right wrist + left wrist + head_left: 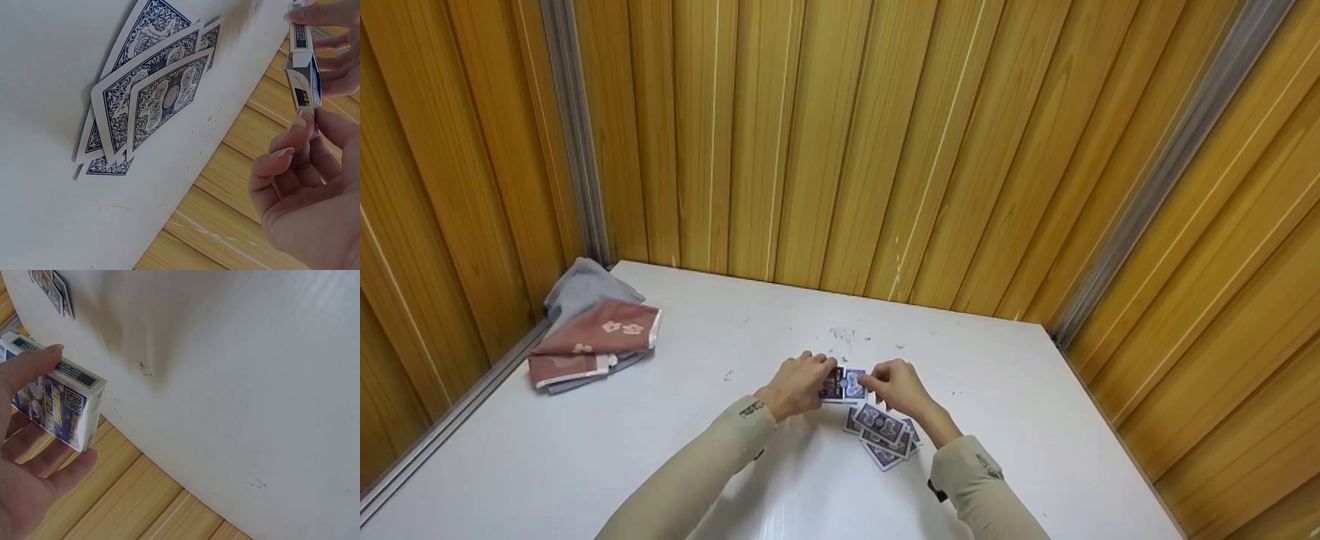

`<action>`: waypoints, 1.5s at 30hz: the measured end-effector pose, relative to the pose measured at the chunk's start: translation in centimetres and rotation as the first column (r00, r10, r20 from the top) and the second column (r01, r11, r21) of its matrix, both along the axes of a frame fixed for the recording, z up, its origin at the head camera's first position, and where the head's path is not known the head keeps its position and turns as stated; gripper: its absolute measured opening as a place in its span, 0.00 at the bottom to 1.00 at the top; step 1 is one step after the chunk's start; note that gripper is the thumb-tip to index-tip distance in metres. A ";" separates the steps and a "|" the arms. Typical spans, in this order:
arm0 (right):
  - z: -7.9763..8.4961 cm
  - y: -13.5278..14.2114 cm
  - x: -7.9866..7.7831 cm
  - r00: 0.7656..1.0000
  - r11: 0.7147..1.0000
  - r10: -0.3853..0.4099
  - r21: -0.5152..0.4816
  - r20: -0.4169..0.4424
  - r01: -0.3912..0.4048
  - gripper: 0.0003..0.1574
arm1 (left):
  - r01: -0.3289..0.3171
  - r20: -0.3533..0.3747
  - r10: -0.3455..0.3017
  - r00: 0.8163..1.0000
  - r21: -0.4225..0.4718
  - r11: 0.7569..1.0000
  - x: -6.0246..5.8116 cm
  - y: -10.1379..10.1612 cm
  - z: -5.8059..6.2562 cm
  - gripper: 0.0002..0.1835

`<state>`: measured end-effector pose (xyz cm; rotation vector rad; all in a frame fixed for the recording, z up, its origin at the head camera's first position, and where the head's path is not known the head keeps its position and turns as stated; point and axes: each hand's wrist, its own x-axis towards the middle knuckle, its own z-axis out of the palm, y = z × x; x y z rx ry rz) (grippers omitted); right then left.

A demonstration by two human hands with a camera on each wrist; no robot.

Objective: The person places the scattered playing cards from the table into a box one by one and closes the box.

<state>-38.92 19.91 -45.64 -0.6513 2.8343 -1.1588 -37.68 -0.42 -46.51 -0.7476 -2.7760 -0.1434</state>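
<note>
My left hand [800, 384] grips a small playing-card box [56, 402] above the table, thumb on one narrow side and fingers on the other. The box is dark blue and white, with a printed QR code. At its other end my right hand [901, 386] pinches the opened flap [300, 93] between thumb and fingertips. What lies inside the box is mostly hidden. Just below my right hand, several blue-backed playing cards [169, 98] lie face down in a loose, overlapping pile.
A white table [720, 315] spreads beneath both hands, with small dark scuffs on it. At its left edge lie a folded red flowered cloth [600, 337] and a grey cloth [589, 289]. Wood-patterned panels [810, 150] stand along the back and sides.
</note>
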 end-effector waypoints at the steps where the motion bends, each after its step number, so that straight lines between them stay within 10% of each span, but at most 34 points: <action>1: 0.0 -0.1 0.0 1.000 1.000 -0.003 0.006 -0.001 0.003 0.16 | 0.000 -0.001 0.000 1.000 0.003 1.000 0.0 0.0 0.0 0.30; 45: -2.3 1.1 -0.1 0.988 0.993 -0.113 -0.013 0.102 0.115 0.37 | 0.021 0.065 -0.026 0.998 0.085 0.996 0.3 0.3 0.0 0.32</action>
